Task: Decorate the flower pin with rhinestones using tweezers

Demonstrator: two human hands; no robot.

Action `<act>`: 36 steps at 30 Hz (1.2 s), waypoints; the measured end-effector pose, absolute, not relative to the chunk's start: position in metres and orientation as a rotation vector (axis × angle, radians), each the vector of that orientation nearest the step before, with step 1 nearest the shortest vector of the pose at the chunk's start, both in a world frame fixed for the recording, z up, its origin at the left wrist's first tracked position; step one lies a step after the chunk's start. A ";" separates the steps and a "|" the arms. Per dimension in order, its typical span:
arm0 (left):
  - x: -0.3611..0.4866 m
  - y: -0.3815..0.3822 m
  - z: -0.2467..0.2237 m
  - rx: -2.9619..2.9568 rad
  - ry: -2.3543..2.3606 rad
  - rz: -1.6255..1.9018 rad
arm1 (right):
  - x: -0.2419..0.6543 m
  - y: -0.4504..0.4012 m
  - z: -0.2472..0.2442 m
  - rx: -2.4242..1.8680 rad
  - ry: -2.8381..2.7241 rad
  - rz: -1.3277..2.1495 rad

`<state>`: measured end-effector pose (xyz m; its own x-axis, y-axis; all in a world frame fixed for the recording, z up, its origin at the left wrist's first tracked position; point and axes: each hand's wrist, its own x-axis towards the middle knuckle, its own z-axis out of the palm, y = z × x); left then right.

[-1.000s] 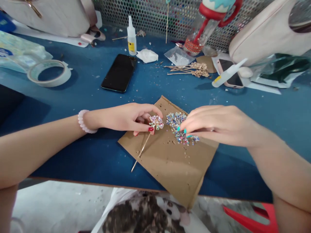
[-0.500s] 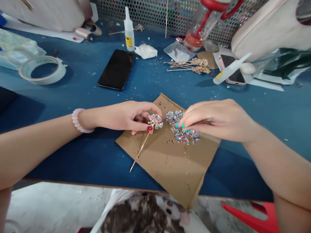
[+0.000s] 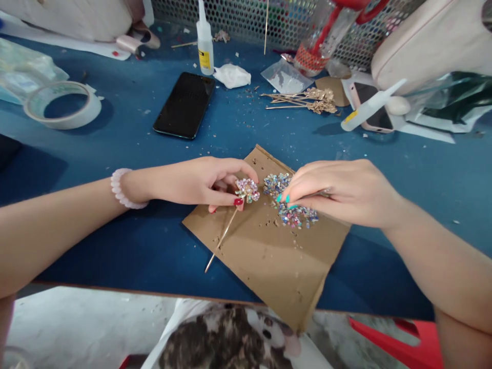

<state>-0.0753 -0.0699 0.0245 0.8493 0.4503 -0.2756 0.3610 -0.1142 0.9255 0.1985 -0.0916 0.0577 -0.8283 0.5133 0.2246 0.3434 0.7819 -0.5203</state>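
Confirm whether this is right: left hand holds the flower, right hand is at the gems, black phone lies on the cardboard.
Wrong on the black phone: the head view shows it on the table, off the cardboard. The left hand holds the flower; the right hand is at the gems.

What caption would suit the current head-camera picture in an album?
Left hand holds a gold-stemmed jewelled flower; right hand reaches into glittering multicoloured rhinestones.

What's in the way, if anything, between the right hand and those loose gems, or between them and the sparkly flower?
Nothing visible. The right hand has its fingertips at the loose gems, and only a narrow strip of cardboard shows between them and the sparkly flower in the left hand.
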 end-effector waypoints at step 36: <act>-0.075 -0.071 0.023 1.664 0.609 0.125 | 0.195 -0.098 0.058 -0.700 -2.670 0.627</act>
<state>-0.0748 -0.0706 0.0233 0.8523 0.4559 -0.2562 0.3180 -0.0629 0.9460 0.1950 -0.0983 0.0585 -0.8326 0.5231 0.1821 0.3873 0.7849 -0.4838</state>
